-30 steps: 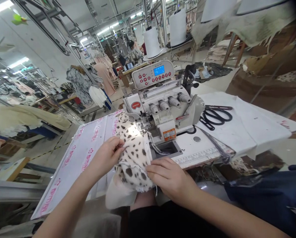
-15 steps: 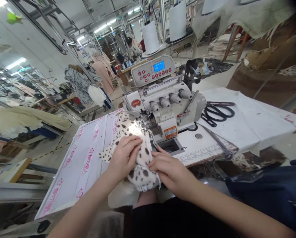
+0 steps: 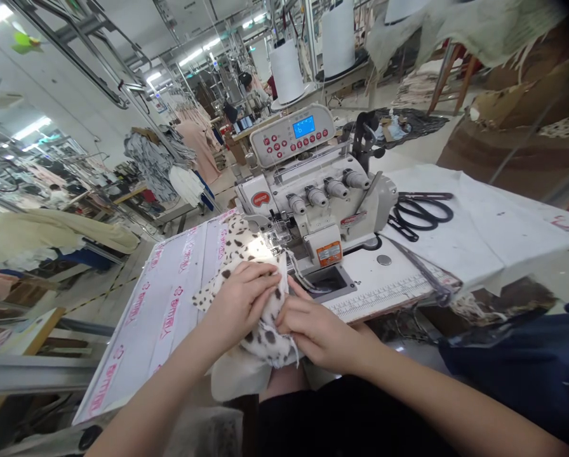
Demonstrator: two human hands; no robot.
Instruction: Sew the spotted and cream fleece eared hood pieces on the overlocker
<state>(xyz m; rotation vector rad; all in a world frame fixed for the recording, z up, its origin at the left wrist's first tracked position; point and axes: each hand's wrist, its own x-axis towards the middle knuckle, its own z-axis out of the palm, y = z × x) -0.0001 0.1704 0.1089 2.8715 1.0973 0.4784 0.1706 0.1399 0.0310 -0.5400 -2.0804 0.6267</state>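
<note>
White fabric with dark spots (image 3: pixel 268 336) runs from the lit needle area of an overlock sewing machine (image 3: pixel 322 197) down over the table's front edge. My left hand (image 3: pixel 246 295) lies over the fabric just before the presser foot, its fingers closed together on the cloth. Lower and to the right, my right hand (image 3: pixel 315 327) pinches the fabric's edge between thumb and fingers. The fabric's far end spreads flat on the table left of the needle. A narrow trimmed strip hangs by the opening beside the foot. My fingertips partly hide the cloth's edge.
Black-handled scissors (image 3: pixel 422 212) rest on white cloth right of the machine, near long metal tweezers (image 3: pixel 418 266). A control panel (image 3: pixel 294 136) tops the machine. Thread cones (image 3: pixel 287 73) stand behind. The printed table cover (image 3: pixel 170 304) extends left. A co-worker (image 3: pixel 246 82) sits far back.
My right hand has moved slightly left and up, nearer my left hand. The hanging fabric has drawn up a little, and the trimmed strip now reaches further into the opening.
</note>
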